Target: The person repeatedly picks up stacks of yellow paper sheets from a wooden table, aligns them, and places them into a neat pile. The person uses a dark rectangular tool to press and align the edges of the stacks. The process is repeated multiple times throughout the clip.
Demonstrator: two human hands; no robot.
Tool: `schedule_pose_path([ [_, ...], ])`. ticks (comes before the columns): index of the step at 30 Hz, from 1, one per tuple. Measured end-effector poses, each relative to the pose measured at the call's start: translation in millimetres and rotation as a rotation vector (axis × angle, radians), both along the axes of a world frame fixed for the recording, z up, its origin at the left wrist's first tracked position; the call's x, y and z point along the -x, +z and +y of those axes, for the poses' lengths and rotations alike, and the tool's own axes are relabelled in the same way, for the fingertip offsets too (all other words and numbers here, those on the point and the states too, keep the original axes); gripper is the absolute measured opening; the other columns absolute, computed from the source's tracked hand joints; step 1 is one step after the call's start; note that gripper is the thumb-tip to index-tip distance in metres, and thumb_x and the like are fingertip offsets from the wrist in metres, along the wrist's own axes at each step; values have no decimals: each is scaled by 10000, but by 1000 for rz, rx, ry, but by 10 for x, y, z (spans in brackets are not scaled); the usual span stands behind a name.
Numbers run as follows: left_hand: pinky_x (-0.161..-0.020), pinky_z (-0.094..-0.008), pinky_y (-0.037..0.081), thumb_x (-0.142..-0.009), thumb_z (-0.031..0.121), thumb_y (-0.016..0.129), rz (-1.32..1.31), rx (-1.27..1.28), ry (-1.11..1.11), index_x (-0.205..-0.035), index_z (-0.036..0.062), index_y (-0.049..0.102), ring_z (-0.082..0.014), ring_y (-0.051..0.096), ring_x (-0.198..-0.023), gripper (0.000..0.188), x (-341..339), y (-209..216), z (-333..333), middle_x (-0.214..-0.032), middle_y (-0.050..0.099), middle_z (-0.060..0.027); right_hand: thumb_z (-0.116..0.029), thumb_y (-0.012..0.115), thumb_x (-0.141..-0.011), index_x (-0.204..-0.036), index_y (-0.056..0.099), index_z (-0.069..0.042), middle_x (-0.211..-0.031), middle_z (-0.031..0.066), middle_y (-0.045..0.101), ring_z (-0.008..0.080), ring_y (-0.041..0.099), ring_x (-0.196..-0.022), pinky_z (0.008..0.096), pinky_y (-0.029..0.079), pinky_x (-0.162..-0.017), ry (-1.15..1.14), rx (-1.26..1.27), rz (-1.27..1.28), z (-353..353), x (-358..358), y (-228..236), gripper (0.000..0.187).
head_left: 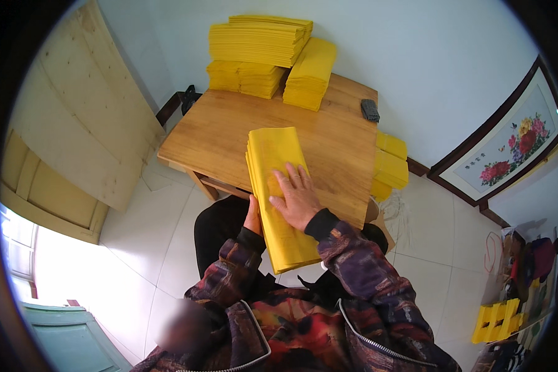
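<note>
A long stack of folded yellow sheets (279,232), paper or thin cloth, lies lengthwise in front of me. Its far end rests over the wooden table (220,133), and its near end juts out above my lap. My left hand (252,218) grips the stack's left edge; its thumb side shows, and the other fingers are hidden behind or under the sheets. Flat on top of the stack lies my right hand (296,199), fingers spread and pointing away from me.
More yellow stacks (254,43) are piled at the table's back, and yellow bundles (390,164) sit beyond its right edge. A dark grey cloth-like item (370,110) lies at the right edge. A framed flower picture (502,136) leans against the right wall; a wooden board (84,93) stands left.
</note>
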State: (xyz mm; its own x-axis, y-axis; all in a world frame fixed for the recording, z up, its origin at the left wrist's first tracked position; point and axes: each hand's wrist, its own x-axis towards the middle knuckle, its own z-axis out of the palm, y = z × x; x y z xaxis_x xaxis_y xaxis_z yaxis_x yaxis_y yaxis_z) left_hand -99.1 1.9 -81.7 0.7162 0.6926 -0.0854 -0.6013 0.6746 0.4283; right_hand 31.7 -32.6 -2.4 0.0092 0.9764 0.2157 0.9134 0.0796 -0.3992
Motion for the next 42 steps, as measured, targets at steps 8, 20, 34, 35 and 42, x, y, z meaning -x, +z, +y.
schedule_pose_path([
  [8,-934,-366,427,-895,587,332,299,-295,-199,-1356,94,342,-204,504,-1115,675,-204,789,264,-1293,471,-90,-391,368,-954,-1362,275,25,-1397,217,295,301,270,-1311,348,221,-1067,110,-222,970,-15,-571,141,590],
  [20,-803,-258,401,-982,235,370,582,-1142,181,-1117,19,439,-117,466,-874,264,-1262,463,728,-956,501,-55,-415,360,-941,-1357,262,5,-1254,102,410,181,422,-1129,267,354,-955,-93,-342,1230,161,-1314,-8,600],
  [34,-1086,-359,239,-961,473,207,280,-663,220,-1441,128,88,-251,232,-1331,604,-1518,119,808,-1467,179,-110,-549,381,-899,-1366,210,22,-1271,114,400,199,412,-1150,314,342,-978,-48,-414,1395,209,-1480,-529,757],
  [35,-1092,-361,238,-962,469,195,264,-588,206,-1445,144,77,-253,228,-1336,594,-1522,136,808,-1475,166,-103,-537,377,-903,-1365,210,26,-1282,122,393,204,403,-1163,315,330,-989,-54,-393,1459,215,-1472,-525,747],
  [42,-1094,-332,156,-954,502,200,423,-807,187,-1432,52,109,-255,165,-1354,662,-1642,274,778,-1467,164,-147,-492,365,-919,-1357,216,43,-1304,147,381,220,379,-1196,319,293,-1020,-64,-380,1332,261,-1378,-436,707],
])
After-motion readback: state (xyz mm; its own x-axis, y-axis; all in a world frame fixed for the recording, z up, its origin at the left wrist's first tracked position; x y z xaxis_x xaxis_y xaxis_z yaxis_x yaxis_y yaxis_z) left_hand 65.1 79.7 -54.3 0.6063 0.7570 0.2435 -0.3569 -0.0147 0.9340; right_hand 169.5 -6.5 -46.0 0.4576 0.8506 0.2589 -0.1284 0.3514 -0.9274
